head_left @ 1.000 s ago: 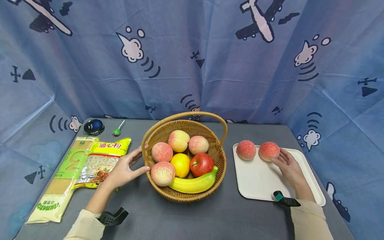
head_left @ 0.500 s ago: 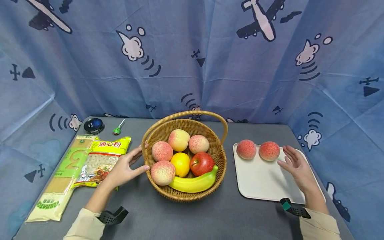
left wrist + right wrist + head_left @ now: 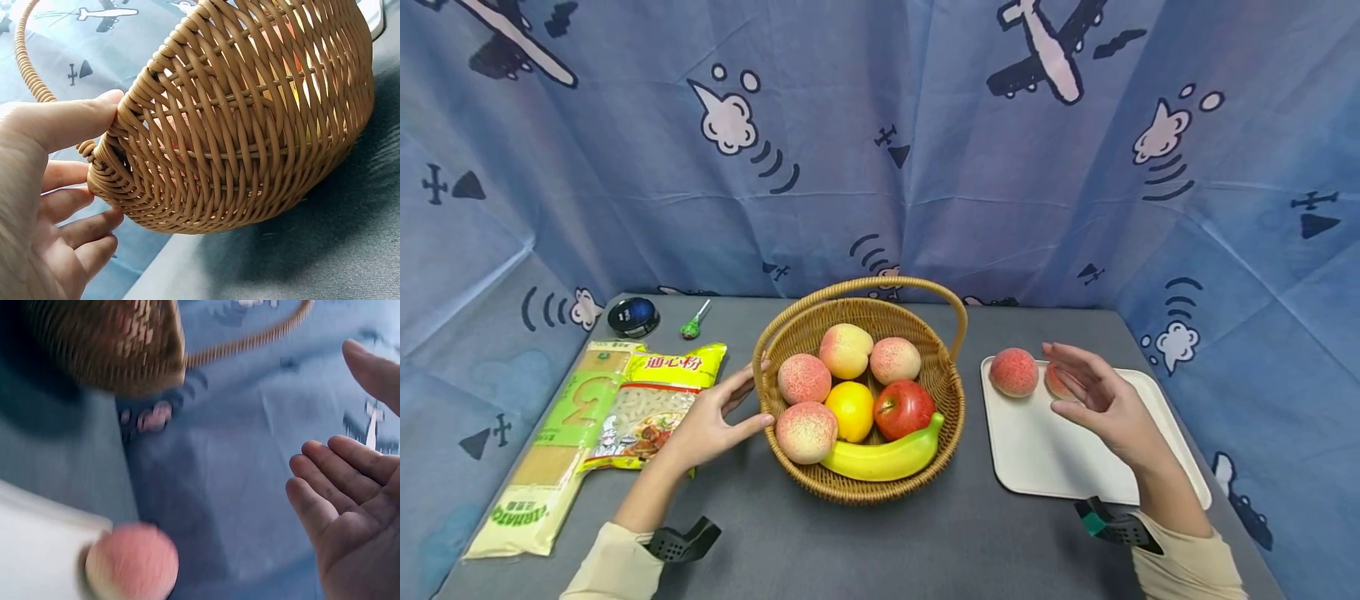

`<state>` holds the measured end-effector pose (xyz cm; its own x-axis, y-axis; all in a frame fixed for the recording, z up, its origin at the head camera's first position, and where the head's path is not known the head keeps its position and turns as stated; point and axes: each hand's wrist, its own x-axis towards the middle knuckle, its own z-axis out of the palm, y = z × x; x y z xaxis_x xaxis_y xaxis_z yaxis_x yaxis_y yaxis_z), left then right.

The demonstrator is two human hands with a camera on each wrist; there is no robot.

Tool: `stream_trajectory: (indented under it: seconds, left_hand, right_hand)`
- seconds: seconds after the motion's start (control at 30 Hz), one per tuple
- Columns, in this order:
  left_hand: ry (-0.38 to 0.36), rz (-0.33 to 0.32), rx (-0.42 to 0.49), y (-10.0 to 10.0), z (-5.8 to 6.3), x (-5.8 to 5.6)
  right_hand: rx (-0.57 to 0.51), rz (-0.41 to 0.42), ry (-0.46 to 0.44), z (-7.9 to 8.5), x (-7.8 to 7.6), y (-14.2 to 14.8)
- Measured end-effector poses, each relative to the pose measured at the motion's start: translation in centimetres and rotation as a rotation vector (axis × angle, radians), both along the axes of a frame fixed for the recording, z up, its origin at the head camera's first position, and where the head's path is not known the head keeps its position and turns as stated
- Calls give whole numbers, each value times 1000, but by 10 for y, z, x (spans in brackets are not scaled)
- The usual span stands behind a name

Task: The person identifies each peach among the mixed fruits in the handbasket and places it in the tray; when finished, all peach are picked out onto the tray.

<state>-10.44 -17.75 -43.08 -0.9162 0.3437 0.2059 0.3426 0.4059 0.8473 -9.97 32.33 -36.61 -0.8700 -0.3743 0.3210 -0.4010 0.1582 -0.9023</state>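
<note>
My left hand [image 3: 707,427] holds the left side of a wicker basket [image 3: 859,495]. In the left wrist view its thumb [image 3: 94,119] lies on the woven rim, with the fingers around the foot of the handle. Inside the basket are several peaches [image 3: 807,433], an orange [image 3: 853,412], a red apple [image 3: 906,410] and a banana [image 3: 883,461]. My right hand [image 3: 1105,408], empty, hovers over a white tray [image 3: 1037,458] with fingers spread from the thumb. It partly hides one peach [image 3: 1057,383]; another peach [image 3: 1015,372] sits left of that one, at the tray's far edge.
Left of the basket lie a yellow bag of macaroni [image 3: 651,408] and a long pack of noodles [image 3: 538,475]. Behind them are a round dark tin [image 3: 633,317] and a green lollipop [image 3: 692,327]. A blue patterned curtain [image 3: 850,150] encloses the table's back and sides.
My right hand has let go of the right-hand peach on the tray, drawn back to the right, then swung left over that peach. The left hand and basket have stayed put.
</note>
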Motion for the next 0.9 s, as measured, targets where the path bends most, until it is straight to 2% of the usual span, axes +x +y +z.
stream_trajectory:
  seconds: [0.1, 0.27, 0.4, 0.5, 0.7, 0.9]
  left_hand:
    - [9, 0, 1, 0, -1, 0]
    - [6, 5, -7, 0, -2, 0]
    - [-8, 6, -10, 0, 0, 1]
    - [-7, 1, -7, 0, 0, 1]
    - [-8, 5, -6, -1, 0, 1]
    - [-8, 8, -21, 0, -1, 1]
  right_hand:
    - [20, 82, 7, 10, -1, -17]
    - [62, 204, -51, 24, -5, -49]
    - [64, 336, -68, 30, -14, -75]
    - [88, 403, -79, 36, -22, -98]
    - [145, 494, -129, 51, -38, -145]
    - [210, 566, -184, 48, -55, -184]
